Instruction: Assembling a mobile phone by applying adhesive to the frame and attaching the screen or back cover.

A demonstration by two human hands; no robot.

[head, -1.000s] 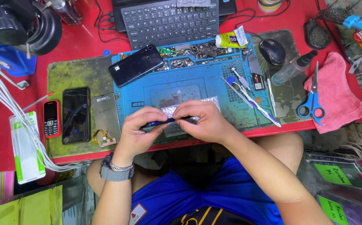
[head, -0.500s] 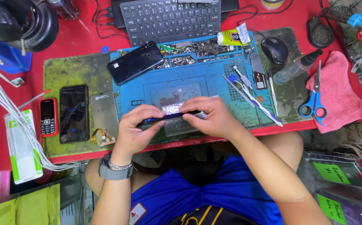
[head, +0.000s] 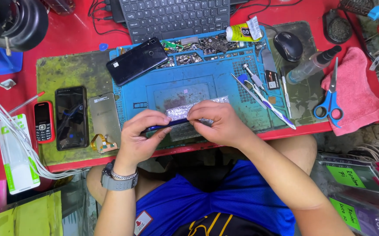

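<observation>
Blue and thin, the phone [head: 172, 126] is held on its edge over the blue mat [head: 198, 83], at the near side of the red table [head: 67, 35]; the left hand [head: 140, 136] has its fingers [head: 156, 120] closed on one end; the right hand [head: 218, 122] grips the other end; a shiny foil pack [head: 185, 111] lies just behind; blue scissors [head: 329, 100] rest well apart on the right.

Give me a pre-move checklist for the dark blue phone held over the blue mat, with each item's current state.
1. Left hand grips the dark blue phone by its edge: ok.
2. Right hand on the silvery foil-like sheet: ok.
3. Work held over the blue silicone repair mat: ok.
4. White-handled tweezers lying on the mat beside the right hand: ok.
5. Foil sheet fully freed from phone: cannot tell.
</observation>
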